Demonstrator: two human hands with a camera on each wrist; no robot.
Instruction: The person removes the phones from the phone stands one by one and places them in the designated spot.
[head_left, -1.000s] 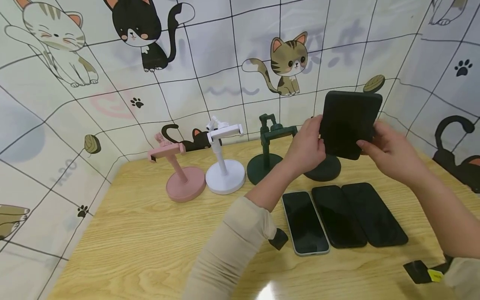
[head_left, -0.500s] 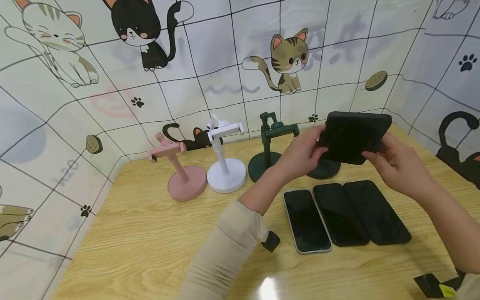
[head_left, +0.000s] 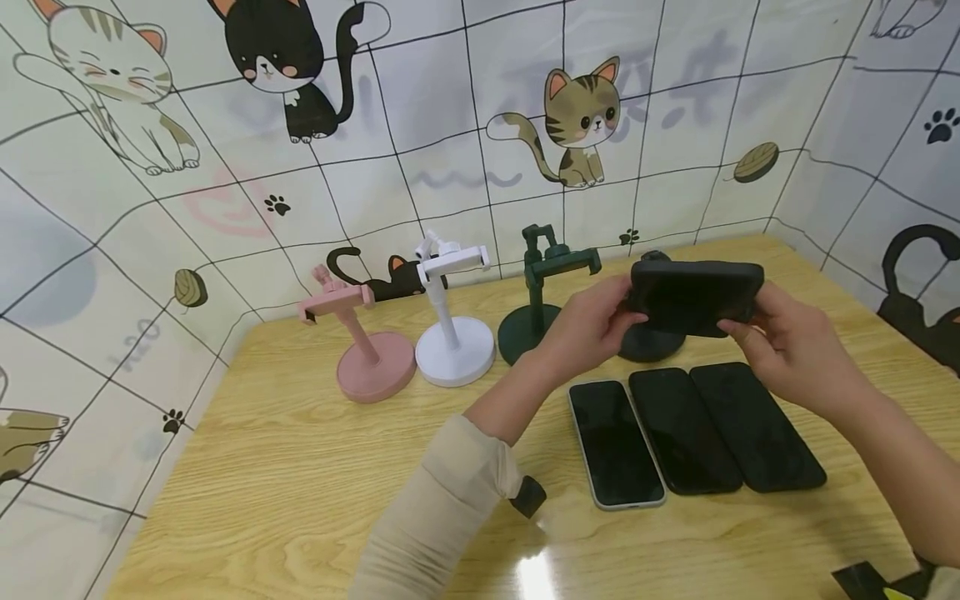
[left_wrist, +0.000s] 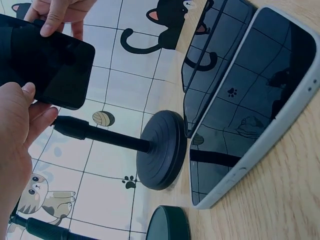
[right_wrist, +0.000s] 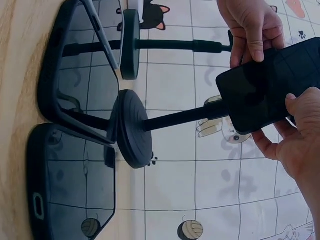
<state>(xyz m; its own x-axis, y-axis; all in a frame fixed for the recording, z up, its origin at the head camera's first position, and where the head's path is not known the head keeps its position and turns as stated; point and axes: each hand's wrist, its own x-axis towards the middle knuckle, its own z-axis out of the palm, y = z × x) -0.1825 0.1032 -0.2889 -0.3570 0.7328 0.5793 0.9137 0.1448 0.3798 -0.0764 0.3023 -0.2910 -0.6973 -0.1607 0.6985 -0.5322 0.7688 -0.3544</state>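
Both hands hold a black phone (head_left: 693, 302) in front of the black phone stand (head_left: 651, 343). My left hand (head_left: 592, 329) pinches one end, its thumb on the screen side. The opposite end is pinched by my right hand (head_left: 795, 346), thumb also on the front. From the head the phone looks steeply tilted, top edge toward me; its dark screen shows in the left wrist view (left_wrist: 57, 65) and the right wrist view (right_wrist: 270, 87). The stand's pole runs up behind the phone, which mostly hides the holder on top. Whether phone and holder touch, I cannot tell.
A pink stand (head_left: 372, 367), a white stand (head_left: 454, 350) and a dark green stand (head_left: 525, 329) line up leftward along the back. Nearer lie a silver-edged phone (head_left: 617, 446) and two black phones (head_left: 684, 431), side by side on the wooden table (head_left: 300, 483). Cat-print sheeting rises behind.
The held phone has come down toward the black stand and tipped from nearly upright to a steep slant. Both hands have lowered with it, keeping their hold. Stands and lying phones stay put.
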